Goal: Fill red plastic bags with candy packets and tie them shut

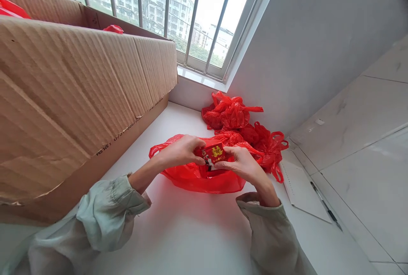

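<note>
My left grip [186,149] and right grip [240,162] are closed on a small rectangular red box with gold print [217,151], over a thin red plastic bag [204,185].

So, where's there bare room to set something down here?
Bare white tabletop lies between the two grey-green sleeves, on the near side of the spread red plastic bag, plus a narrow strip between that bag and the brown corrugated cardboard box. The far side is crowded by crumpled red plastic bags.

Left fingers [195,142] curled | right fingers [235,151] curled | forearms [143,176] inward (thumbs [224,165] lower)
</note>
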A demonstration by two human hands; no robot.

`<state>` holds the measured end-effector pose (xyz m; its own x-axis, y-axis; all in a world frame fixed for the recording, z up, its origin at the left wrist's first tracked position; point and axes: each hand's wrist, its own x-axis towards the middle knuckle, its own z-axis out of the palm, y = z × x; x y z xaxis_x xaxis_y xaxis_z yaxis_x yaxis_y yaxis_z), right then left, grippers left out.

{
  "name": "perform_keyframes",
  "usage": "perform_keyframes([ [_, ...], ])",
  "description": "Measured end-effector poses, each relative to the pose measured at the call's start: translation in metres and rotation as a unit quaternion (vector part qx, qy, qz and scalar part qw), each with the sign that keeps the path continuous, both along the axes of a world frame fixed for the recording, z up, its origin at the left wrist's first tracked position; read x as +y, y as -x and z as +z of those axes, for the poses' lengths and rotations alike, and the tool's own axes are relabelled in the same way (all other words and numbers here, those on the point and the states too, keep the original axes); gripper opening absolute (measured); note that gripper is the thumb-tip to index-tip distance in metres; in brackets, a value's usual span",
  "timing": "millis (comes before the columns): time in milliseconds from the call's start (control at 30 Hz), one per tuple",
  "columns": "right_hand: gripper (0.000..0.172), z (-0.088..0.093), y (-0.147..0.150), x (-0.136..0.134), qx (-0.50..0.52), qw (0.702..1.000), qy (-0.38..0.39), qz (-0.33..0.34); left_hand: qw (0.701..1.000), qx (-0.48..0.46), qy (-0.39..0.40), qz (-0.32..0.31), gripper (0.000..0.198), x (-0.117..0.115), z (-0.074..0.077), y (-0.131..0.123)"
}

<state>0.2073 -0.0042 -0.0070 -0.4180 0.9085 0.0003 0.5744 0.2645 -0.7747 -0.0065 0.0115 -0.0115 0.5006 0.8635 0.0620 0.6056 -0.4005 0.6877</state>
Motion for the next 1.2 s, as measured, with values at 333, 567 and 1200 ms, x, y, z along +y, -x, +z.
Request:
perform_keyframes([
  [333,0.029,-0.011,0.000,0.007,0.065,0.994,0.090,0.017,0.997,-0.062,0.042,0.015,0.014,0.008,-0.003,0.001],
  [567,0.037,-0.011,0.000,0.012,0.161,0.981,0.106,-0.012,0.966,-0.217,0.142,0.020,0.033,0.006,-0.005,-0.003],
  [1200,0.033,0.005,-0.009,0.004,0.070,0.990,-0.053,-0.109,0.997,-0.049,0.056,0.032,0.022,0.002,-0.011,-0.010],
])
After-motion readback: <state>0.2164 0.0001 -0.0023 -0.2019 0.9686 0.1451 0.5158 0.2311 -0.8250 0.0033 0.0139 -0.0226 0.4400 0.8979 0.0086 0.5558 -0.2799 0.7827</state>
